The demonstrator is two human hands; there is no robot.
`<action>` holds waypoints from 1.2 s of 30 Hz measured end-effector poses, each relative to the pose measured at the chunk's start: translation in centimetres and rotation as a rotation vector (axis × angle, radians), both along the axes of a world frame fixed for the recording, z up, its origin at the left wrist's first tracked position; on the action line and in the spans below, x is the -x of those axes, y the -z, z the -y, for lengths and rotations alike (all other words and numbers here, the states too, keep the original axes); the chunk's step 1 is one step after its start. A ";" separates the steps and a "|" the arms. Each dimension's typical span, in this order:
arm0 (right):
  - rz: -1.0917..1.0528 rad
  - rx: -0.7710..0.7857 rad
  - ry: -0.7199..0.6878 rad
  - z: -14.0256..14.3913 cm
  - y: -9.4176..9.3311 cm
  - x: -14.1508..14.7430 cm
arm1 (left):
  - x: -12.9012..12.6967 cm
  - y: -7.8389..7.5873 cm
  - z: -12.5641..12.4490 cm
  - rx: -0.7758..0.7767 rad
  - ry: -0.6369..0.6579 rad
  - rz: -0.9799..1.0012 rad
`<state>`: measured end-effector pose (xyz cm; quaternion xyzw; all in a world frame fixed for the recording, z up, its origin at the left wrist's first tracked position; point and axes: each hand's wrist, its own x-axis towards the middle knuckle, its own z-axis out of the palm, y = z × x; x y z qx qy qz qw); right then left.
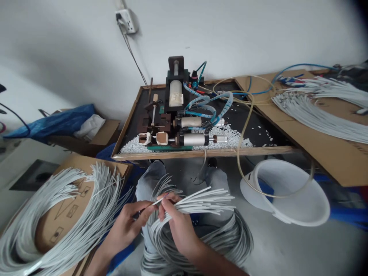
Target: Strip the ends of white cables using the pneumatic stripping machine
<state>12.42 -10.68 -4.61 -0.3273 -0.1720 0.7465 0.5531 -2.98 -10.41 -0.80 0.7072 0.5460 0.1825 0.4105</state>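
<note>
I have my right hand [178, 226] wrapped around a bundle of grey-white cables [201, 205] low over my lap, the cut ends fanning out to the right, while my left hand [126, 226] pinches a single cable [157, 201] between thumb and fingertips, drawing it off the bundle's near end. The risk I see is the fan slipping: my right-hand grasp covers only part of the bundle, and a tug from the left could drag neighbouring cables out with the one I want, or let the coil [201, 245] sagging across my knees slide down. The loose tubing [244, 153] hanging from the table edge [201, 154] could snag the raised ends if I lift them. Room is tight: the table front sits just ahead, the box with the piled cables [71, 214] crowds my left, the white basin [290, 199] my right. Open space lies mostly straight up toward the pneumatic machine [178, 115].
</note>
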 end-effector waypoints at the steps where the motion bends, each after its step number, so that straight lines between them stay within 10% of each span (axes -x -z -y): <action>1: -0.003 0.005 0.001 -0.1 0.2 0.1 | 0.1 0.3 -0.2 -0.001 -0.022 -0.010; 36: -0.169 0.195 0.076 -3.9 6.1 0.5 | -2.3 3.3 -6.8 0.100 -0.223 -0.126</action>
